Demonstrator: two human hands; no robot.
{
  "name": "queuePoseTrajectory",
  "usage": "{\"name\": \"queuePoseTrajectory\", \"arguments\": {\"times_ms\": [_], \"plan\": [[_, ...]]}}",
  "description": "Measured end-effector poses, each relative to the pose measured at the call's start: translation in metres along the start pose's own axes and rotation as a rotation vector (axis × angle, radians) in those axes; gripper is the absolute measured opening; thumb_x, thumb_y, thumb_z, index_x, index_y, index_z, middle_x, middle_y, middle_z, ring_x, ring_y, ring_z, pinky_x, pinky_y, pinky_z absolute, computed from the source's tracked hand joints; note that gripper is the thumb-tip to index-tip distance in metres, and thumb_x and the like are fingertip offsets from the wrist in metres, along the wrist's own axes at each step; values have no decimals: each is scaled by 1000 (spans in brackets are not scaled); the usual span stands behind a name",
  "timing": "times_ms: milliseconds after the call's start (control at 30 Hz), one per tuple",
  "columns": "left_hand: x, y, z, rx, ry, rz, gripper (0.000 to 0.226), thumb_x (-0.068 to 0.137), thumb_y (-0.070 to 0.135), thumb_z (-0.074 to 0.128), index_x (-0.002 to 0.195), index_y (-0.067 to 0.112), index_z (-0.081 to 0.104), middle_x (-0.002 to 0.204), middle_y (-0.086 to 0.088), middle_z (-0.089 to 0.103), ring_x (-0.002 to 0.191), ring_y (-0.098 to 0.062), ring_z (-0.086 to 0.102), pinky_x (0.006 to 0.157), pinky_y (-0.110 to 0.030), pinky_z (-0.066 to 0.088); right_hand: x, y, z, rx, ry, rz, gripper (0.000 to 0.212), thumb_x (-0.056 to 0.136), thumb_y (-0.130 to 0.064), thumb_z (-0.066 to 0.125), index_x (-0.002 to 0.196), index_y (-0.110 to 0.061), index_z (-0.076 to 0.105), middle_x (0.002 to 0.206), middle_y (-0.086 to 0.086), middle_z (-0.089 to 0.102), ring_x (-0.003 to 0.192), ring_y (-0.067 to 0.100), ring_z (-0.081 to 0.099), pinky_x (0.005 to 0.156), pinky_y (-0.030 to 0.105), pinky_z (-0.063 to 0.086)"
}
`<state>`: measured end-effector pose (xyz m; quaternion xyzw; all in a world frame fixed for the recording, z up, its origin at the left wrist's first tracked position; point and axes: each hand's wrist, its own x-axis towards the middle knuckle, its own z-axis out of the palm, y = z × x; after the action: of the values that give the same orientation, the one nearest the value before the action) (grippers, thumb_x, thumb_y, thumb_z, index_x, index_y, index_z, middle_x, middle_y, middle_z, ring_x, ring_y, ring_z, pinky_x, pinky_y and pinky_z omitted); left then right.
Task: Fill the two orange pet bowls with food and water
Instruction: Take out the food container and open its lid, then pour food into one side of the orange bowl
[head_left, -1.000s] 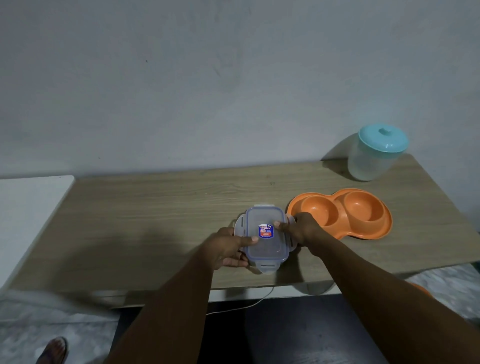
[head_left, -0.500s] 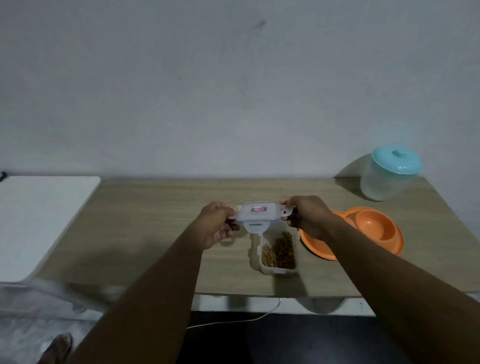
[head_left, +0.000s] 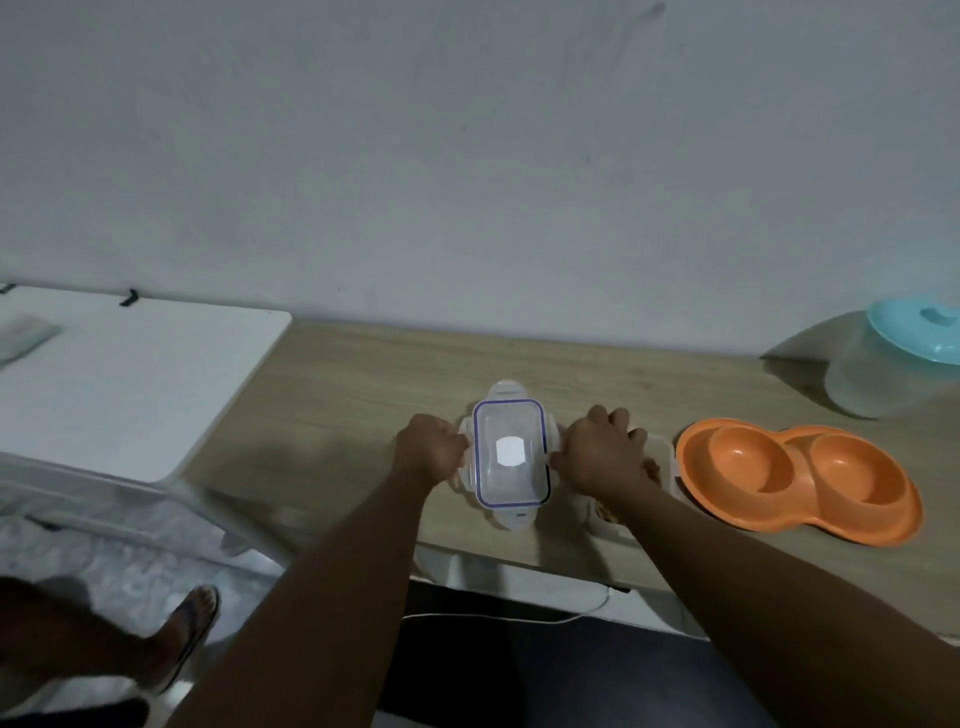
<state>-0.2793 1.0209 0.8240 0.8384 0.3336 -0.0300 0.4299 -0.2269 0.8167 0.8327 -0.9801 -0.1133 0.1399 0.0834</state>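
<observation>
Orange double bowl (head_left: 800, 480) sits on the wooden table (head_left: 363, 395), right of centre, both of its 2 wells bare. Just left of it, the open food container (head_left: 652, 470) with brown kibble, mostly hidden behind the right hand (head_left: 605, 457). Left of that, the clear lid (head_left: 510, 460) with blue seal lies flat on the table, underside up. Both hands pinch it: left hand (head_left: 431, 454) fingers curled on its left edge, right hand's on its right edge. Teal-lidded jug (head_left: 893, 358) at far right, by the wall.
</observation>
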Motion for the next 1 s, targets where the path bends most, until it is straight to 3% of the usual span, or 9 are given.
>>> {"name": "queuePoseTrajectory", "arguments": {"times_ms": [67,133,300,433,500,600,700,833,1000], "plan": [[2,-9,9,131,17,7,21,75,28,70,66,9,70,71,-8,73,71,-26,69,69,-29,54,-3,-2,9,-100,22,-27,37,88,-42,60,120,-23,60,131,11,45,129,36,33,105,55,28],[4,-14,18,158,-9,7,21,75,29,71,71,9,71,78,-10,74,80,-28,71,72,-28,52,-2,-1,18,-146,17,-25,40,88,-37,60,125,-23,56,137,12,43,135,37,28,110,59,23],[8,-19,37,136,-105,35,21,82,20,68,74,1,74,75,-15,75,77,-28,73,77,-35,60,5,0,35,-205,-32,-16,45,90,-31,58,133,-21,52,146,12,36,145,38,13,114,67,12],[7,-20,45,104,-121,29,18,83,15,66,77,-1,71,75,-13,73,76,-27,72,79,-36,60,9,2,39,-172,-50,-9,45,87,-33,57,131,-22,54,146,12,37,145,37,13,112,68,11],[3,-16,44,146,-98,44,15,85,19,66,92,7,71,89,-10,70,89,-26,68,85,-30,54,9,10,36,-96,1,-28,43,88,-41,56,127,-23,56,145,11,39,144,35,17,111,66,14],[-2,-3,43,215,14,93,41,86,28,66,125,13,63,123,-8,65,113,-27,63,96,-33,49,4,30,22,99,216,6,38,93,-43,54,123,-23,61,144,8,43,139,31,28,108,57,25],[-6,15,53,143,20,164,36,86,31,67,119,17,64,119,-5,66,109,-23,64,91,-28,48,1,63,5,272,292,118,38,93,-38,56,127,-21,59,140,10,48,131,34,40,103,50,37],[-25,43,80,-32,-249,147,32,85,39,73,105,15,69,102,0,70,98,-22,69,92,-34,54,-3,108,-4,510,127,202,45,93,-29,60,134,-12,53,133,19,57,119,36,57,96,44,50],[-45,57,112,6,-484,84,17,85,27,75,93,15,68,74,-9,70,64,-21,69,65,-35,61,-20,121,7,670,72,272,44,94,-23,59,137,-13,53,127,17,65,115,36,61,96,49,52]]}}
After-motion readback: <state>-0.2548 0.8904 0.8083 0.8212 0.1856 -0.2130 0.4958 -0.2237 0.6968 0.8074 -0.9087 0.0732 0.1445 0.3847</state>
